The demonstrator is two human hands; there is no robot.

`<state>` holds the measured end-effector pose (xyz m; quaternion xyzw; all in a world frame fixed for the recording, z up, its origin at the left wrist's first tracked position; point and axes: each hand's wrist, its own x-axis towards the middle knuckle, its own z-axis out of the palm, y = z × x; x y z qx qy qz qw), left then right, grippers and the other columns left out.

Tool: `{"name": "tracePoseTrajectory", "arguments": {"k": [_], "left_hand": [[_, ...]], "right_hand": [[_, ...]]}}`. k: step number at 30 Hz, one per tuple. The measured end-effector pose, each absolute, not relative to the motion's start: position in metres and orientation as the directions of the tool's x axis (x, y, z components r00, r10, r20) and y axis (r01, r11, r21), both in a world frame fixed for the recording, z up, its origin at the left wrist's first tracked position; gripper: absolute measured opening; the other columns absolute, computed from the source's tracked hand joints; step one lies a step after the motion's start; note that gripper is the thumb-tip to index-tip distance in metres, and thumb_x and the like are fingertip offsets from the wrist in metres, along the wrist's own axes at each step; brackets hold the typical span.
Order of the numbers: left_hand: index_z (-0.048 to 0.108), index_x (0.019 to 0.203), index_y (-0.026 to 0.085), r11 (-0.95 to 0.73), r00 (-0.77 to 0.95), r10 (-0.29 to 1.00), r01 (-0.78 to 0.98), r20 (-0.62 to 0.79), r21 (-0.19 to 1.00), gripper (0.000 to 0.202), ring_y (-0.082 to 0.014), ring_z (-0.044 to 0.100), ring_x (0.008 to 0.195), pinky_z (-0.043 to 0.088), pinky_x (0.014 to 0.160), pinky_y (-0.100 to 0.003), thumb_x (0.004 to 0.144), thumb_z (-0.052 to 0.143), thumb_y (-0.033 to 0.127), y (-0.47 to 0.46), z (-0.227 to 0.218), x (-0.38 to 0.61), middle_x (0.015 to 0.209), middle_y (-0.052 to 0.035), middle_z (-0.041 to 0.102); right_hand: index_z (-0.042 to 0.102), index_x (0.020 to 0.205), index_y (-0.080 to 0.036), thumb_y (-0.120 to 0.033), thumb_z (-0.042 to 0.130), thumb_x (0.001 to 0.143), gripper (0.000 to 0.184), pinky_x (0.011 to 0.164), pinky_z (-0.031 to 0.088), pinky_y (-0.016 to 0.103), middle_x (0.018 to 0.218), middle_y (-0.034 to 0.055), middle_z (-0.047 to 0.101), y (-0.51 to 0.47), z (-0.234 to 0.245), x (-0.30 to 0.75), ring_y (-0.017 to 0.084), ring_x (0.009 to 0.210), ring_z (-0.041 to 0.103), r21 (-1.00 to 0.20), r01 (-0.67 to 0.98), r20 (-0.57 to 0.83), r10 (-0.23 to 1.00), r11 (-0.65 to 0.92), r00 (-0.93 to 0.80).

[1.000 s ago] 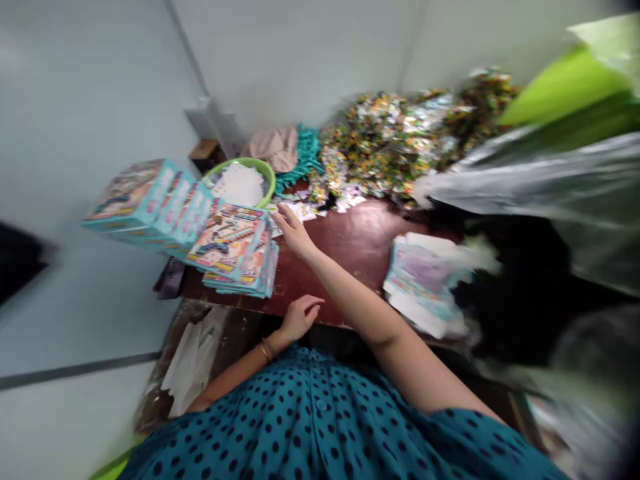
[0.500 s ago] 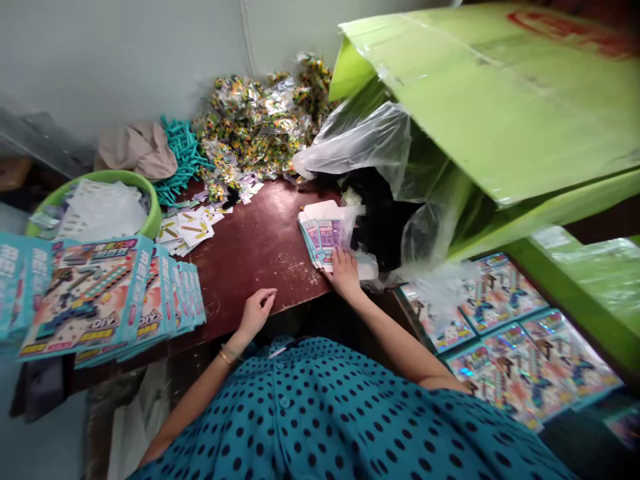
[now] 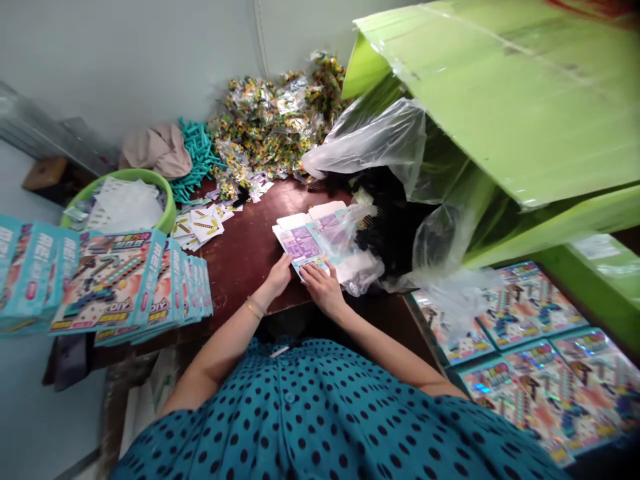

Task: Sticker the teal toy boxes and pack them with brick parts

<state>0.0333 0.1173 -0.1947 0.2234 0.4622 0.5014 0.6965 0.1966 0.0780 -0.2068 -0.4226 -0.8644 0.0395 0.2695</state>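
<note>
the left hand (image 3: 279,275) grasps the near left edge of a flat box (image 3: 300,245), thumb at the rim; the right hand (image 3: 323,287) rests its fingers on the near edge, and whether they pinch it i cannot tell. the box lies just beyond both hands, beside crumpled clear plastic (image 3: 367,267), on a dark red table (image 3: 245,257). leftward stand printed boxes (image 3: 107,280) and a green basin (image 3: 169,217); shiny packets (image 3: 275,127) heap against a pale wall (image 3: 150,53).
</note>
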Motion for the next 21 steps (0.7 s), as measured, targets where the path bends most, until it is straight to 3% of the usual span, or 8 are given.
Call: {"name": "tracePoseTrajectory", "arguments": {"k": [3, 8, 12, 15, 17, 19, 21], "left_hand": [[0.065, 0.126, 0.013, 0.391, -0.028, 0.889, -0.475, -0.458, 0.788, 0.041, -0.0221, 0.070, 0.102, 0.052, 0.101, -0.039, 0.100, 0.057, 0.043, 0.164, -0.197, 0.055, 0.119, -0.0140, 0.074], [0.052, 0.143, 0.020, 0.367, -0.175, 0.882, -0.330, -0.438, 0.870, 0.053, -0.0170, 0.069, 0.085, 0.055, 0.079, -0.032, 0.100, 0.051, 0.052, 0.190, -0.199, 0.051, 0.141, -0.0174, 0.060], [0.064, 0.130, 0.017, 0.330, -0.177, 0.910, -0.236, -0.374, 0.914, 0.045, -0.0147, 0.067, 0.085, 0.052, 0.079, -0.028, 0.091, 0.070, 0.038, 0.160, -0.194, 0.031, 0.127, -0.0130, 0.067], [0.068, 0.124, 0.019, 0.246, -0.051, 0.960, -0.324, -0.277, 0.913, 0.047, -0.0196, 0.070, 0.096, 0.054, 0.087, -0.033, 0.085, 0.075, 0.045, 0.133, -0.182, 0.020, 0.122, -0.0115, 0.071], [0.067, 0.126, 0.020, 0.213, -0.029, 0.966, -0.483, -0.259, 0.849, 0.054, -0.0247, 0.070, 0.106, 0.055, 0.095, -0.040, 0.084, 0.075, 0.052, 0.119, -0.174, 0.010, 0.127, -0.0126, 0.071], [0.069, 0.119, 0.016, 0.178, -0.146, 0.936, -0.591, -0.321, 0.787, 0.052, -0.0282, 0.071, 0.109, 0.053, 0.102, -0.046, 0.079, 0.081, 0.047, 0.108, -0.170, -0.005, 0.121, -0.0132, 0.073], [0.072, 0.106, 0.013, 0.139, -0.303, 0.869, -0.608, -0.391, 0.781, 0.047, -0.0291, 0.072, 0.106, 0.052, 0.106, -0.048, 0.069, 0.089, 0.036, 0.095, -0.170, -0.022, 0.110, -0.0117, 0.077]], "right_hand": [[0.067, 0.131, -0.022, -0.026, 0.049, 0.104, 0.032, 0.122, 0.025, 0.051, 0.132, 0.0078, 0.072, 0.093, -0.207, 0.193, 0.023, 0.126, 0.065, -0.408, 0.718, 0.436, 0.811, 0.564, -0.389], [0.070, 0.126, -0.022, -0.031, 0.038, 0.104, 0.040, 0.114, 0.036, 0.055, 0.127, 0.0103, 0.074, 0.145, -0.192, 0.236, 0.025, 0.120, 0.067, -0.648, 0.719, 0.431, 0.899, 0.252, 0.073], [0.072, 0.121, -0.017, -0.032, 0.038, 0.103, 0.042, 0.114, 0.039, 0.052, 0.112, 0.0125, 0.079, 0.172, -0.173, 0.268, 0.024, 0.103, 0.072, -0.607, 0.769, 0.522, 0.830, 0.202, 0.195], [0.072, 0.121, -0.018, -0.025, 0.043, 0.102, 0.035, 0.118, 0.035, 0.052, 0.109, 0.0106, 0.079, 0.151, -0.166, 0.252, 0.023, 0.101, 0.073, -0.505, 0.794, 0.617, 0.785, 0.339, 0.057], [0.070, 0.125, -0.024, -0.019, 0.046, 0.102, 0.034, 0.123, 0.028, 0.051, 0.116, 0.0066, 0.078, 0.120, -0.167, 0.223, 0.021, 0.109, 0.072, -0.427, 0.698, 0.640, 0.737, 0.575, -0.216], [0.066, 0.131, -0.030, -0.022, 0.052, 0.101, 0.034, 0.125, 0.026, 0.050, 0.125, 0.0037, 0.075, 0.091, -0.170, 0.192, 0.021, 0.121, 0.068, -0.403, 0.505, 0.599, 0.637, 0.763, -0.485], [0.057, 0.142, -0.029, -0.034, 0.058, 0.100, 0.043, 0.124, 0.029, 0.052, 0.138, 0.0079, 0.068, 0.081, -0.174, 0.167, 0.025, 0.134, 0.059, -0.485, 0.437, 0.540, 0.652, 0.757, -0.532]]}}
